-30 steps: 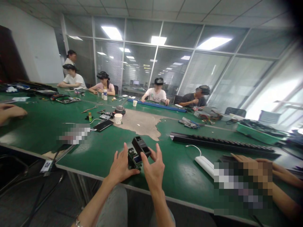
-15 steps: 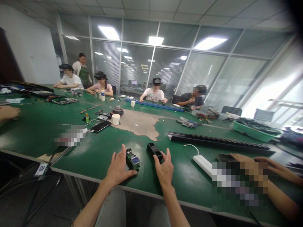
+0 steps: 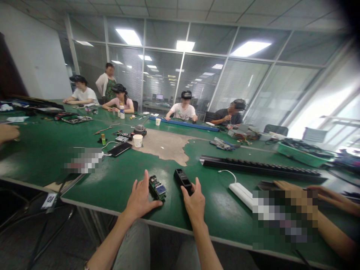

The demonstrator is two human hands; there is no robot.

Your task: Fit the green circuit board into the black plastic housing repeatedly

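On the green tabletop, near the front edge, lies a green circuit board (image 3: 158, 188) with a small bluish display. Beside it my left hand (image 3: 140, 198) rests with fingers stretched up and the thumb spread out below the board's near end. A narrow black plastic casing (image 3: 183, 179) with openings in its face lies a little to the right of the board. Around the casing's near end is my right hand (image 3: 195, 200), thumb on the left and fingers extended on the right. The hand hides part of that end; contact with it is unclear.
A white power strip (image 3: 242, 195) and a long black rail (image 3: 258, 168) lie to the right. At the right edge a co-worker's arms (image 3: 329, 221) reach in. A paper cup (image 3: 137, 141) and a black phone (image 3: 120, 149) stand and lie further left. Several people sit across the table.
My hands, the circuit board and the black casing stay almost in place. In the background, the standing person has moved slightly to the right.
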